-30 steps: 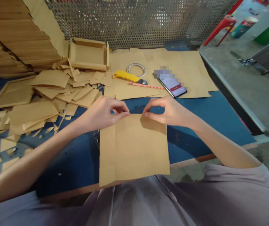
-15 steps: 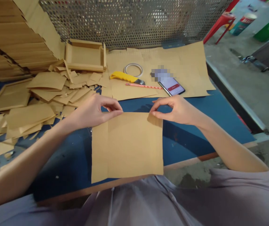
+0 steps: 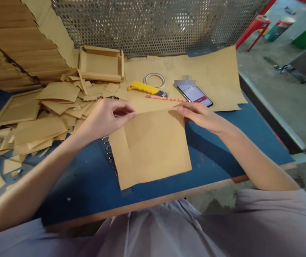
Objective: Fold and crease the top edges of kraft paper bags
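Note:
A brown cardboard sheet with a crease near its left side is held over the blue tabletop. My left hand pinches its far edge toward the left corner. At the far right corner, my right hand grips the same edge between thumb and fingers. Beneath the sheet's left side shows part of a dark strip with round markings; the rest is hidden. Just beyond my hands lie a pink pencil, a yellow utility knife and a phone.
A roll of tape rests on flat cardboard at the back. On the left are heaped cardboard scraps, an open cardboard tray and tall stacked cardboard. A perforated metal panel stands behind.
The cardboard sheet has moved away from my body with both hands on it, and has turned slightly. The dark strip beneath its left side shows more now.

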Available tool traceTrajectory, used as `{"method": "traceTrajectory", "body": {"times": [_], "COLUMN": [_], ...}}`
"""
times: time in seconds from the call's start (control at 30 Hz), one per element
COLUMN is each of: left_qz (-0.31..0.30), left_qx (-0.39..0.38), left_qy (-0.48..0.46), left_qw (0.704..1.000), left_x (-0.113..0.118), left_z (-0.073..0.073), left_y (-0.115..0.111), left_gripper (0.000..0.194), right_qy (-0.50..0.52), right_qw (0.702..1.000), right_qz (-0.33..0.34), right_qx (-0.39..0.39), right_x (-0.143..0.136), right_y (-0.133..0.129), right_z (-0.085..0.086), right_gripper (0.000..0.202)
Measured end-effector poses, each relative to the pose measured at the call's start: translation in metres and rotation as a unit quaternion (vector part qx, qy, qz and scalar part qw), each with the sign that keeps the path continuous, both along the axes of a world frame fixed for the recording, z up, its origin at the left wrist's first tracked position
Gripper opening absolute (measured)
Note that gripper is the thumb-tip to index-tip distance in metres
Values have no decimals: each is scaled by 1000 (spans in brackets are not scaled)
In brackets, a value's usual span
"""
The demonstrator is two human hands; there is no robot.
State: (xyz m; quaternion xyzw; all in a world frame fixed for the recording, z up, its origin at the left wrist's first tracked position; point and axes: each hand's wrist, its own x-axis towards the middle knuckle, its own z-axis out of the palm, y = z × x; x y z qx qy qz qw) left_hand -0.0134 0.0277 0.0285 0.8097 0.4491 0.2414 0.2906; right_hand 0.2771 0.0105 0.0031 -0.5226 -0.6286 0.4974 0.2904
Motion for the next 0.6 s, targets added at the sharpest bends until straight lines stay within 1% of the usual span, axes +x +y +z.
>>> {"method": "traceTrajectory", "body": {"times": [0.07,0.1,0.17,0.27,0.33,0.4,0.47,0.53,0.6], "left_qz": [16,13,-20,-82,-96,-89,-67,-42,-28], "left_qx": [-10,-21,-59,-126,-176,-234,-276,-282,-270], "left_qy": [-28,-37,-35,0,13,3,-25,-57,-80], "left_qw": [999,999,997,989,980,968,959,957,959], "left_x": [-2,-2,-2,2,6,10,14,17,18], "left_z": [-2,-3,-3,-3,-4,-5,-5,-6,-8], "left_y": [2,3,3,3,0,-2,-6,-8,-8], "left_gripper": [23,23,25,30,32,34,34,33,32], "right_qy": [71,107,159,188,197,205,212,222,237], "right_qw": [997,993,985,976,973,971,969,967,963], "right_qz": [-19,-26,-45,-67,-70,-75,-76,-71,-57], "right_qx": [-33,-42,-55,-84,-97,-97,-97,-102,-111], "right_x": [-5,-8,-14,-21,-25,-27,-28,-28,-27], "right_y": [-1,-3,-7,-14,-18,-21,-22,-23,-23], "right_z": [-6,-10,-15,-18,-18,-17,-17,-17,-18], "right_gripper": [38,40,44,49,54,58,61,61,58]}}
